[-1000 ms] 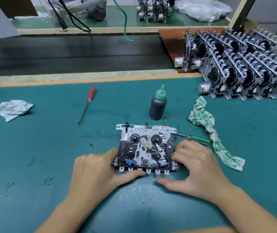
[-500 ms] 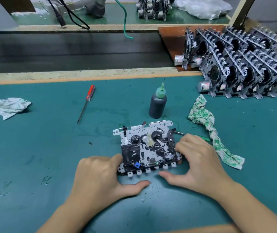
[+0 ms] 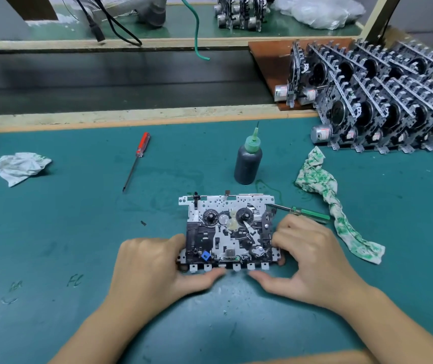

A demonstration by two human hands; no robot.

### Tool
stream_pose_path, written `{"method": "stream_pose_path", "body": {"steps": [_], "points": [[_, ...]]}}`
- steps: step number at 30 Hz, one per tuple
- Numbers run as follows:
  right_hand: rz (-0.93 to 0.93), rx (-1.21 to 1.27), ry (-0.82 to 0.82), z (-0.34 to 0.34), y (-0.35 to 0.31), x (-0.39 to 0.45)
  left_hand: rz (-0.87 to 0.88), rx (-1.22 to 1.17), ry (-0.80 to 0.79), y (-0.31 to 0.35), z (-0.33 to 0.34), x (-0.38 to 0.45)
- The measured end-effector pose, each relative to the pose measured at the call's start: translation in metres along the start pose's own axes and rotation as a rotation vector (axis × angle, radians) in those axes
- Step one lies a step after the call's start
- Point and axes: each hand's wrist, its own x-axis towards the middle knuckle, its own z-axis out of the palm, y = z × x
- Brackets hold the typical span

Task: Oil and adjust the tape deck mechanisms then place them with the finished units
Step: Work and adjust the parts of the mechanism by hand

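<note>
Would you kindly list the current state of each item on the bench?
Tape deck mechanism: flat, gripped at both sides.
Left hand: holds its left edge.
Right hand: holds its right edge.
Oil bottle: upright, capped.
Red screwdriver: lying unused.
Green screwdriver: lying beside mechanism.
Stained rag: crumpled.
Finished units: leaning in rows.

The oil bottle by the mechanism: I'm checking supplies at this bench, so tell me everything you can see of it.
The oil bottle is a small, dark grey, round-shouldered squeeze bottle, plastic by its look, with a green cone cap that ends in a thin needle tip. It stands upright and capped on the teal bench mat, just beyond the far edge of the tape deck mechanism and left of the green-stained rag. Nothing touches it; both hands are at the mechanism. Greenish smears mark the mat beside its base. Its fill level cannot be seen.
</note>
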Motion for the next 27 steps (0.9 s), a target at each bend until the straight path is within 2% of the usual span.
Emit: {"method": "stream_pose_path", "body": {"steps": [4, 10, 14, 17, 21, 27], "points": [[0.040, -0.053, 0.035, 0.002, 0.000, 0.000, 0.127, -0.067, -0.079, -0.009, -0.006, 0.002], [0.039, 0.013, -0.002, 0.000, 0.002, -0.001, 0.140, 0.035, 0.050, -0.008, -0.001, 0.002], [0.046, -0.035, 0.010, 0.001, 0.001, 0.000, 0.186, -0.007, 0.016, -0.008, -0.005, 0.002], [0.065, -0.084, 0.027, 0.003, -0.001, 0.000, 0.099, 0.010, 0.013, 0.000, -0.004, 0.001], [0.050, -0.003, 0.000, 0.001, 0.001, 0.000, -0.077, 0.045, 0.079, 0.009, 0.005, -0.001], [0.041, -0.045, 0.038, 0.002, -0.001, 0.002, -0.017, -0.029, 0.021, 0.000, 0.001, 0.002]]}}
